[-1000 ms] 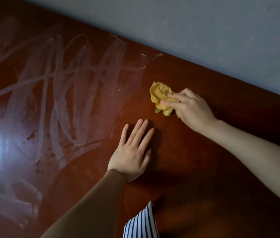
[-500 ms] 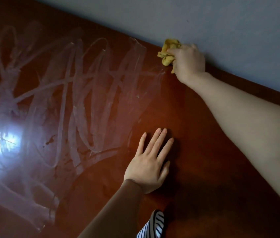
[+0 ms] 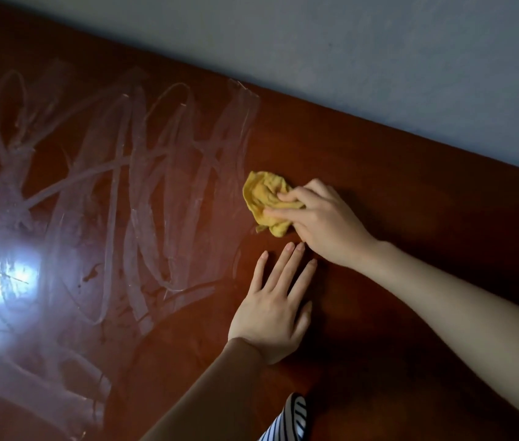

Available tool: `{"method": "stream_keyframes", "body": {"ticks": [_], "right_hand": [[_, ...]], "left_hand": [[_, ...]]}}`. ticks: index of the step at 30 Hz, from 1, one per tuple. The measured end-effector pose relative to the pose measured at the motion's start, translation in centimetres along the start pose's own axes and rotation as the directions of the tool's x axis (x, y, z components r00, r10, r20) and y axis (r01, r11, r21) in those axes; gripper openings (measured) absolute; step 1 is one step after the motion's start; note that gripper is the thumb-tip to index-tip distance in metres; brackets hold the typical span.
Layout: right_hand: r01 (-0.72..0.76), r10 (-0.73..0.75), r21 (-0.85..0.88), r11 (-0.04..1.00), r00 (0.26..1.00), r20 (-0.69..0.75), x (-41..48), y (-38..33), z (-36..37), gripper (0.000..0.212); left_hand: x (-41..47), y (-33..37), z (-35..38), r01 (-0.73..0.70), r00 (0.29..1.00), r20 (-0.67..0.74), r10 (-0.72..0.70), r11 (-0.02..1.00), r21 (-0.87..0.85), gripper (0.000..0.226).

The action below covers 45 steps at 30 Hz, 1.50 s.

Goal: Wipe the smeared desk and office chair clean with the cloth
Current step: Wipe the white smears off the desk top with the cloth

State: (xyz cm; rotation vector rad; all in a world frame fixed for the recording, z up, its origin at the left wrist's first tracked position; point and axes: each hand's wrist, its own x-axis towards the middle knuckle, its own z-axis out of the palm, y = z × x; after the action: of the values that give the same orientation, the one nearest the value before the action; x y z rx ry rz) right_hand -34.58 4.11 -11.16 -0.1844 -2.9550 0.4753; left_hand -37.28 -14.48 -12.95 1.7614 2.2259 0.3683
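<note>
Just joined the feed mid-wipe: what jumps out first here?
Whitish smears loop across the left half of the dark reddish desk, with a bright light glare at the far left. At the smears' right border the right hand grips a crumpled yellow cloth; the left hand lies flat on the desk beside it, nearer the camera.

The counter (image 3: 410, 218) is dark red-brown, glossy wood, and its far edge runs along a grey wall (image 3: 379, 58) from 10 o'clock to 3 o'clock. Whitish smears (image 3: 143, 173) in looping streaks cover the half toward 9 o'clock, with a bright glare (image 3: 0, 275) among them. The part toward 3 o'clock shows plain wood. A crumpled yellow cloth (image 3: 261, 198) lies at the smears' 3 o'clock border, and the right grip (image 3: 325, 221) presses it down, fingers curled over it. At the cloth's 6 o'clock the left grip (image 3: 270, 316) rests flat on the wood, fingers straight.
</note>
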Motion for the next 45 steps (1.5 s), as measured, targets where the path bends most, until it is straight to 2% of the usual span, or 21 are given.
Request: {"method": "stream_keyframes", "body": {"ticks": [3,6,12,18,25,29,33,36,42,45], "right_hand": [[0.064,-0.062,-0.038,0.997,0.997,0.037,-3.0,2.2,-1.6,0.043],[0.05,-0.047,-0.09,0.995,0.998,0.041,-4.1,5.5,-3.6,0.046],[-0.152,0.155,-0.068,0.986,0.987,0.049,-1.3,9.9,-5.6,0.049],[-0.399,0.395,-0.02,0.917,0.911,-0.118,4.4,10.3,-3.8,0.04],[-0.456,0.441,-0.03,0.889,0.874,-0.203,9.5,8.8,-1.6,0.037],[-0.411,0.396,-0.045,0.91,0.898,-0.194,11.0,6.1,-0.3,0.038],[-0.245,0.241,-0.015,0.97,0.962,-0.127,10.4,1.7,1.0,0.039],[-0.155,0.156,0.022,0.988,0.978,-0.135,8.8,-1.4,2.0,0.039],[-0.06,0.068,0.076,0.995,0.992,-0.106,5.6,-5.0,2.9,0.038],[-0.055,0.056,0.072,0.996,0.998,-0.011,4.6,-5.8,2.6,0.039]], "left_hand": [[0.0,0.1,0.0,-0.005,1.0,-0.01,0.005,1.0,-0.006,0.058],[0.1,0.1,0.1,-0.002,1.0,-0.014,0.002,1.0,-0.009,0.058],[0.1,0.1,0.2,0.003,1.0,-0.02,-0.003,1.0,-0.02,0.058],[0.2,0.0,0.3,0.004,0.999,-0.033,-0.004,1.0,-0.027,0.059],[0.0,-0.2,0.4,0.02,0.998,-0.057,-0.022,0.999,-0.041,0.06],[0.0,0.0,0.3,0.02,0.994,-0.108,-0.026,0.998,-0.051,0.057],[-0.2,0.1,0.2,0.014,0.988,-0.151,-0.021,0.999,-0.053,0.055],[-0.3,0.1,0.1,-0.023,0.98,-0.201,0.009,0.998,-0.067,0.05],[-1.4,0.1,-0.5,-0.074,0.956,-0.289,0.043,0.992,-0.098,0.037],[-2.2,0.5,-1.0,-0.107,0.951,-0.3,0.068,0.988,-0.112,0.036]]}}
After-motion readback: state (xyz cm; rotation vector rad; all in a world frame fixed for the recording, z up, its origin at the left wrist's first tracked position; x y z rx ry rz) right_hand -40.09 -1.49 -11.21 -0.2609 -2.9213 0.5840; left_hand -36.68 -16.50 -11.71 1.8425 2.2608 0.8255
